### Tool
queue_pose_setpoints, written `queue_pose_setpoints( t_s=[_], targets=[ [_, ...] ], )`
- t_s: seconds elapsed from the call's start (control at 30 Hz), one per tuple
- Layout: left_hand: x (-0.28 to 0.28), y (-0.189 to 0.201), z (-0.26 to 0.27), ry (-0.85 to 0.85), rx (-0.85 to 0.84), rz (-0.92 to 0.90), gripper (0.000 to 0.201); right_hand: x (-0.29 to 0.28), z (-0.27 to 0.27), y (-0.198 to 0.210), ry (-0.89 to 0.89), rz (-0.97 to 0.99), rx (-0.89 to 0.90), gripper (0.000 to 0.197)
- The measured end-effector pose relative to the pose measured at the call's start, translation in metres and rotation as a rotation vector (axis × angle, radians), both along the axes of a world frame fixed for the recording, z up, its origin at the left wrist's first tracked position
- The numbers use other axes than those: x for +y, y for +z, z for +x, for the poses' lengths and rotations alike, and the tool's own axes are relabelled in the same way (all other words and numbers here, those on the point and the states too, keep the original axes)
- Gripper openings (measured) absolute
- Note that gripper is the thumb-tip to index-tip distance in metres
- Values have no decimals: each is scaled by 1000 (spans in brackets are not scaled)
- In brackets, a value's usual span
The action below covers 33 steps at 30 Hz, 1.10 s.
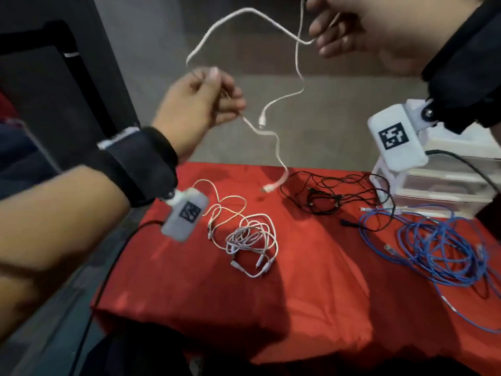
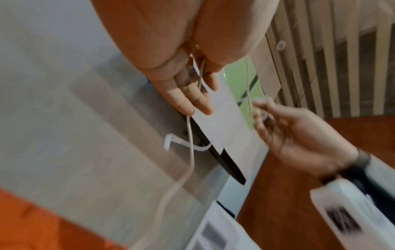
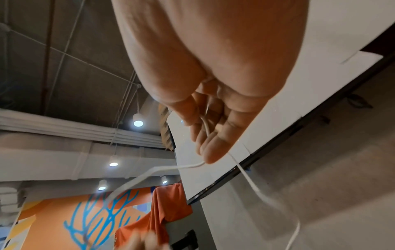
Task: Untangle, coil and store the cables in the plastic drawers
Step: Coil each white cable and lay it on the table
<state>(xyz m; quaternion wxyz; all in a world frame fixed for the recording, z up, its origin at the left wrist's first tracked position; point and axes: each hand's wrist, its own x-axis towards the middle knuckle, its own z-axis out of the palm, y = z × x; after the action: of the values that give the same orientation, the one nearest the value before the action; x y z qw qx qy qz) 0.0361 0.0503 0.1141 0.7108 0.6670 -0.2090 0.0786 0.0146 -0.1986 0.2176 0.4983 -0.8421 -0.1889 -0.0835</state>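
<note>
**White cable aloft, both hands engaged: snag risk noted**

White, thin and rubbery, the charging cable hangs in the air between two raised hands, above the red cloth-covered table. The left hand pinches it between thumb and fingertips; the right hand has its fingers curled round another stretch. One loop arches between them, and two plug ends dangle, the lower one just above the cloth.

Risks, as judged: the dangling ends could catch in the thin black wire tangle lying close beneath. A sharp pull while the strands cross may tighten a knot. The pinch is light, so the cable could slip.

Waiting on the cloth: a heap of white and cream cables and a blue network cable tangle. The translucent plastic drawer unit stands at the far right.

Not determinable: whether the hanging strands are knotted or merely crossing. The drawers are partly hidden by the right wrist's white camera housing; whether any is open cannot be told. Both wrist views are blurred.
</note>
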Motion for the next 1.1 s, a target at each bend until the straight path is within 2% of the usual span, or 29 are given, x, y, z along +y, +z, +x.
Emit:
queue_pose_setpoints(
  t_s=[0.13, 0.23, 0.3, 0.4, 0.43, 0.5, 0.53, 0.6, 0.67, 0.73, 0.8, 0.87, 0.93, 1.0, 1.1],
  targets=[
    [39, 29, 38, 127, -131, 12, 21, 33, 27, -26, -10, 165, -20, 21],
    [62, 19, 54, 169, -150, 36, 20, 67, 58, -66, -33, 143, 85, 27],
    [75, -13, 66, 227, -40, 81, 19, 90, 77, -106, -31, 7, 211, 34],
    [93, -85, 79, 274, 112, 273, 5, 118, 98, -179, 46, -308, 415, 28],
    [97, -107, 80, 271, 122, 362, 11, 125, 103, -199, 62, -348, 474, 28],
    [98, -137, 77, 199, 122, 504, 37, 135, 112, -228, 53, -315, 544, 29],
    [95, -145, 74, 128, 118, 549, 48, 140, 116, -236, 44, -284, 547, 28],
    [88, -154, 73, 59, 41, 720, 53, 146, 119, -240, 59, -266, 491, 24],
    [83, -156, 75, 70, -48, 875, 55, 149, 121, -235, 82, -253, 397, 20],
    [81, -151, 80, 147, -48, 942, 52, 147, 123, -227, 93, -183, 357, 16],
    [82, -144, 90, 270, -53, 974, 42, 145, 121, -224, 76, -162, 354, 28],
    [83, -138, 104, 386, -71, 943, 27, 145, 114, -227, 35, -338, 316, 51],
    [83, -130, 118, 516, -72, 878, 28, 143, 100, -238, 27, -526, 286, 77],
    [84, -124, 130, 616, -10, 782, 30, 136, 84, -254, 83, -689, 327, 99],
    [88, -121, 144, 683, 108, 528, 31, 123, 59, -276, 253, -959, 340, 113]
  ],
)
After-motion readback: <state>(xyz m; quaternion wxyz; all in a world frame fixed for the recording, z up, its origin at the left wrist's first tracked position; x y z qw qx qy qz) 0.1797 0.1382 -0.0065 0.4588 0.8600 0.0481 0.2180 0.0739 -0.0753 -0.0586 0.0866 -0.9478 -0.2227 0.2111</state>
